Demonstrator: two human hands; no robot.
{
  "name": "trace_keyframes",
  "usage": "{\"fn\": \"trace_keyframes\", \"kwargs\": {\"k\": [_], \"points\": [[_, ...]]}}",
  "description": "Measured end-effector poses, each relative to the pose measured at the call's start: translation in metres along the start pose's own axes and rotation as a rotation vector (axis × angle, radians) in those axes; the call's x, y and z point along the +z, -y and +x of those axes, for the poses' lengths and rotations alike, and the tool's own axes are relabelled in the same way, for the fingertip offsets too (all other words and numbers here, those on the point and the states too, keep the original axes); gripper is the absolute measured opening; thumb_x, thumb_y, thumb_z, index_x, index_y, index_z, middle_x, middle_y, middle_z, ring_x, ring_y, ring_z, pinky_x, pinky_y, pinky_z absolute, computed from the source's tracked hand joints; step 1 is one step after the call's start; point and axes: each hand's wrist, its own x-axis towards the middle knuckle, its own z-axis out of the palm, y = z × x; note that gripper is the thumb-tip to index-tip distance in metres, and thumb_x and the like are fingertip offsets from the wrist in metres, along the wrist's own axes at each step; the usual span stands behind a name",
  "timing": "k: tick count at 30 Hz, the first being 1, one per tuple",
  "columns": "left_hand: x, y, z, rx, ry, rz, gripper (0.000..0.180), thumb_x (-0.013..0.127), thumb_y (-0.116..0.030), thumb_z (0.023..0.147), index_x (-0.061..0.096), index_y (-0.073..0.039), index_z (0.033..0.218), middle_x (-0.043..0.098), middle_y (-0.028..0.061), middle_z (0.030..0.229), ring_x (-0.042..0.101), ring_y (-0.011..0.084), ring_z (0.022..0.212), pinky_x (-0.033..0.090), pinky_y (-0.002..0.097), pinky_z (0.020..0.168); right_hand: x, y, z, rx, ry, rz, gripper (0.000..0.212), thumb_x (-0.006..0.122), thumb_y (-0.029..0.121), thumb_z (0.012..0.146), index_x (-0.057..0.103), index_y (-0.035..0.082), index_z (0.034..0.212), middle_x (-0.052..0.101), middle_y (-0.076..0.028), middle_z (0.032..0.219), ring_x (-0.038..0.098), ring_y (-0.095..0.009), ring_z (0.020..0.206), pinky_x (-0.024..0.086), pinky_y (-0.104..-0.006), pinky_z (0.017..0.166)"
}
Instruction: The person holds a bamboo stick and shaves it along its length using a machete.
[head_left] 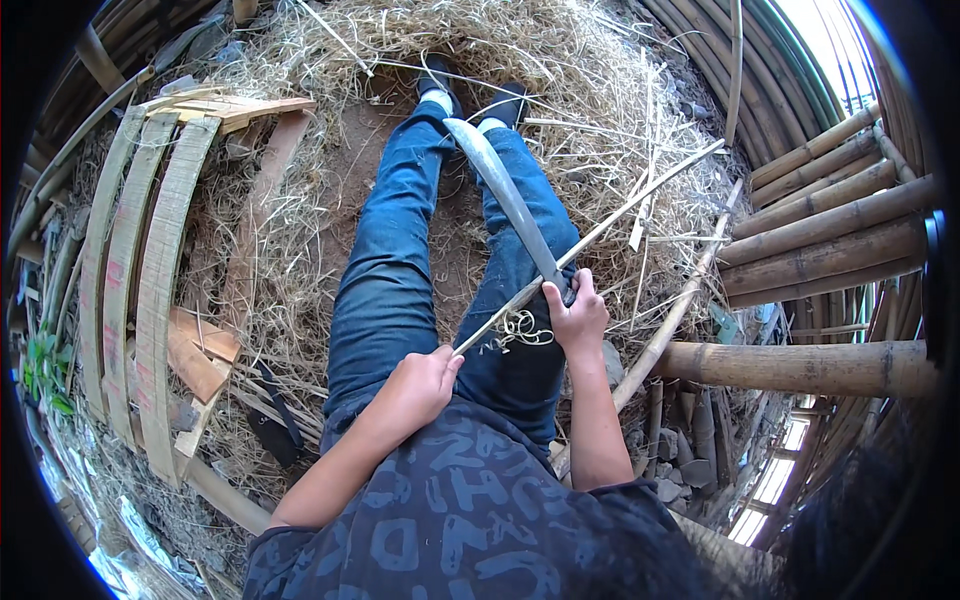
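Note:
A long curved knife [511,203] is in my right hand [578,322], its blade pointing away and to the left above my legs. The fingers are closed round its handle, which is mostly hidden. My left hand [415,392] is closed on the near end of a thin bamboo strip [640,196]. The strip slants up to the right across my thigh and passes the base of the blade by my right thumb. Thin curled shavings [527,328] lie on my right thigh just below the crossing.
Pale shavings [560,60] cover the ground around my outstretched legs [385,270]. A slatted wooden pallet [170,270] stands at the left. Stacked bamboo poles [820,245] lie at the right, with a thick pole [800,368] jutting toward me. Dark straps [278,415] lie by my left hip.

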Motion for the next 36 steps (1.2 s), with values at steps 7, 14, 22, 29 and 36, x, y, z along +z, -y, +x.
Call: {"fn": "trace_keyframes", "kwargs": {"k": [7,14,22,29,36], "points": [[-0.002,0.002,-0.006,0.034,-0.014,-0.028,0.027,0.047,-0.021,0.096,0.052,0.003,0.084,0.054,0.027,0.064,0.054,0.0462,0.063,0.041,0.0472,0.056,0.003,0.0,-0.001,-0.029,-0.058,0.013,0.063,0.055,0.067,0.079,0.051,0.005,0.089,0.061,-0.019,0.067,0.062,-0.043,0.069,0.047,-0.0493,0.06],[-0.007,0.008,-0.022,0.003,0.001,-0.033,0.027,0.047,-0.021,0.096,0.052,0.002,0.083,0.053,0.0272,0.064,0.053,0.0465,0.063,0.041,0.0462,0.055,0.0,-0.004,0.0,0.046,-0.047,0.059,0.06,0.056,0.064,0.08,0.051,0.005,0.09,0.062,-0.02,0.068,0.063,-0.044,0.069,0.048,-0.0509,0.06],[-0.009,0.021,-0.043,-0.028,0.002,-0.021,0.026,0.05,-0.021,0.095,0.052,0.002,0.083,0.054,0.0284,0.067,0.054,0.0471,0.066,0.041,0.0506,0.057,0.005,-0.015,0.003,0.098,-0.041,0.094,0.06,0.055,0.064,0.081,0.052,0.005,0.09,0.062,-0.02,0.068,0.062,-0.044,0.07,0.048,-0.0509,0.062],[-0.015,0.029,-0.053,0.0,-0.016,0.012,0.024,0.05,-0.019,0.094,0.053,0.002,0.084,0.055,0.0277,0.066,0.054,0.0473,0.066,0.041,0.0513,0.057,0.008,-0.019,0.004,0.075,-0.051,0.051,0.063,0.05,0.066,0.082,0.053,0.004,0.09,0.062,-0.02,0.07,0.062,-0.044,0.072,0.048,-0.0503,0.065],[-0.03,0.043,-0.081,-0.075,0.044,0.057,0.022,0.051,-0.019,0.094,0.053,0.001,0.084,0.055,0.0282,0.067,0.054,0.0474,0.068,0.041,0.0512,0.058,0.006,-0.031,0.009,0.227,-0.104,0.161,0.07,0.048,0.067,0.083,0.057,-0.001,0.101,0.065,-0.023,0.076,0.062,-0.046,0.08,0.048,-0.0503,0.071]]}}
